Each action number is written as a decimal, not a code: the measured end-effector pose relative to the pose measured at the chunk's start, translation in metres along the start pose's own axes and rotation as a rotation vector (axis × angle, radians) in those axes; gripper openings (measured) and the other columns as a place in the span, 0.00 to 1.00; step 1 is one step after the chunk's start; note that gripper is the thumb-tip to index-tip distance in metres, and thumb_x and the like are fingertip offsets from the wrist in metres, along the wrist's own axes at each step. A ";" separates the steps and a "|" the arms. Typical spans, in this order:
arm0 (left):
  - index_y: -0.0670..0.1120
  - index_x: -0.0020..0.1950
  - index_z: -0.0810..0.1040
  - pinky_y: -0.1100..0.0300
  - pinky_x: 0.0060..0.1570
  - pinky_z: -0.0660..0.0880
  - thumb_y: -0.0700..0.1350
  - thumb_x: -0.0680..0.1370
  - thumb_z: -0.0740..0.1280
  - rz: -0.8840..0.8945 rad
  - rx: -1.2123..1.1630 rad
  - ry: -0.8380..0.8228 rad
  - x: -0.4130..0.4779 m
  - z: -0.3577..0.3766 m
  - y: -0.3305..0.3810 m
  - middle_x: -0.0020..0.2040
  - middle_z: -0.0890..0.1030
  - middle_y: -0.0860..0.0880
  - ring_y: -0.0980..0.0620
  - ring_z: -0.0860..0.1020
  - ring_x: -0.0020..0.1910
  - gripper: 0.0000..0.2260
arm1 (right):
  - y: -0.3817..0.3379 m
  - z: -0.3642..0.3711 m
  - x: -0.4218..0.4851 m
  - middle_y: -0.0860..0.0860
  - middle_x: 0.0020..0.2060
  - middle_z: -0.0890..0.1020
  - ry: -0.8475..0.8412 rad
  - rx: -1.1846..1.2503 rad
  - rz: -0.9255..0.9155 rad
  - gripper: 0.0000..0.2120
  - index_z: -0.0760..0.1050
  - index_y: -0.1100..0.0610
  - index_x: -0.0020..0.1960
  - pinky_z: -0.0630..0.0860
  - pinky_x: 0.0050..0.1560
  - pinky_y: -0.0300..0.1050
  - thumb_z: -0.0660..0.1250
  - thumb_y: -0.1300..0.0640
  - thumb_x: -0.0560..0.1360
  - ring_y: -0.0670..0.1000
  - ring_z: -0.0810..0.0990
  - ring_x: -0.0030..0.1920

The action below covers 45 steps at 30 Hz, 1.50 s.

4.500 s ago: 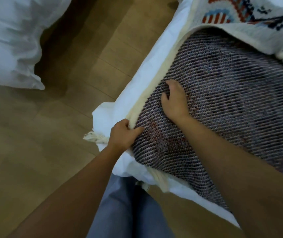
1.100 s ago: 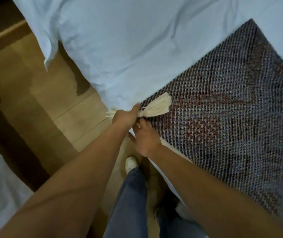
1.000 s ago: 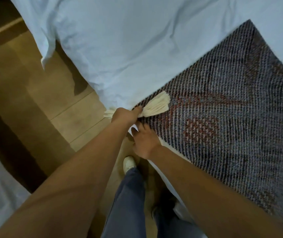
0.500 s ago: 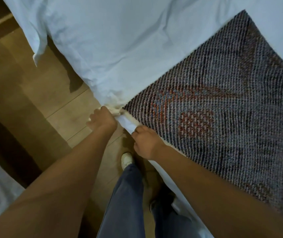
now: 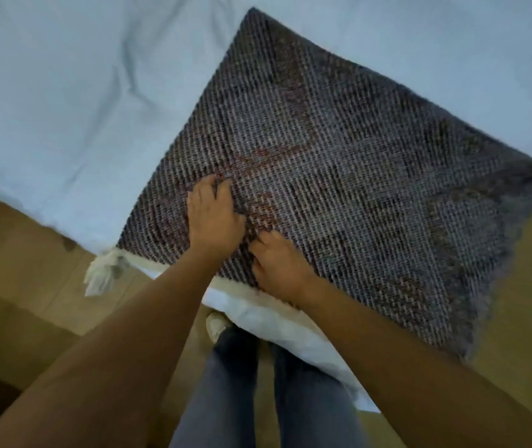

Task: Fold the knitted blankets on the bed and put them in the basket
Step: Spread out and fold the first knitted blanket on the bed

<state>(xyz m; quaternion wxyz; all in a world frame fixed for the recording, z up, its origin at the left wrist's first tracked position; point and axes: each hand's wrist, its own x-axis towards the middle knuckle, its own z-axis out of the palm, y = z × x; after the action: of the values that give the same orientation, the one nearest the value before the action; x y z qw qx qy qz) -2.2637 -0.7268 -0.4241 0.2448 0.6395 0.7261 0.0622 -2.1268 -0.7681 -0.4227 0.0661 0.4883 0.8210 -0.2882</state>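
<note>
The left hand [image 5: 214, 218] lies open and flat on the blanket [image 5: 355, 176]. The right hand [image 5: 279, 265] touches it at the left hand's 4 o'clock. I cannot tell if it grips.

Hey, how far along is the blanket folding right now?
Done: the grey knitted blanket looks folded into a flat square on the bed sheet, a tassel hanging off the corner. In hand: the left hand and right hand rest on its near edge. Left: any further fold and moving it to the basket, which is not in view.
</note>
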 end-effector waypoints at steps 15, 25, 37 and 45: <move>0.43 0.68 0.64 0.49 0.62 0.68 0.47 0.78 0.60 0.572 0.272 -0.569 -0.014 0.159 0.336 0.64 0.67 0.42 0.42 0.66 0.64 0.19 | 0.268 -0.001 -0.220 0.61 0.64 0.67 0.404 0.286 0.955 0.20 0.67 0.61 0.64 0.63 0.62 0.53 0.61 0.52 0.75 0.61 0.65 0.62; 0.41 0.69 0.60 0.43 0.60 0.69 0.65 0.68 0.67 0.496 0.333 -0.480 -0.043 0.233 0.426 0.67 0.64 0.41 0.41 0.64 0.67 0.40 | 0.285 0.035 -0.252 0.55 0.52 0.77 0.596 1.071 1.243 0.28 0.67 0.58 0.57 0.75 0.49 0.49 0.68 0.38 0.69 0.56 0.77 0.53; 0.36 0.58 0.69 0.54 0.45 0.71 0.39 0.78 0.57 0.335 0.131 -0.434 -0.034 0.236 0.431 0.57 0.75 0.36 0.40 0.75 0.53 0.11 | 0.254 0.025 -0.236 0.54 0.43 0.78 0.624 0.898 1.196 0.17 0.64 0.58 0.52 0.73 0.40 0.48 0.58 0.44 0.77 0.57 0.78 0.43; 0.34 0.53 0.72 0.59 0.42 0.67 0.42 0.81 0.56 0.210 -0.119 -0.371 0.001 0.191 0.394 0.52 0.77 0.37 0.43 0.75 0.47 0.11 | 0.208 0.013 -0.208 0.57 0.39 0.79 0.669 0.652 0.951 0.15 0.70 0.60 0.52 0.73 0.36 0.48 0.59 0.48 0.77 0.59 0.79 0.38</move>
<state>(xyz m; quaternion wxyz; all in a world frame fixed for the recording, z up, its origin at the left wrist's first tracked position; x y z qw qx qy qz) -1.8266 -0.7000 -0.4321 0.4037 0.6966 0.5931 0.0112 -1.8472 -0.8593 -0.4375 -0.2234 0.8553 0.3634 -0.2940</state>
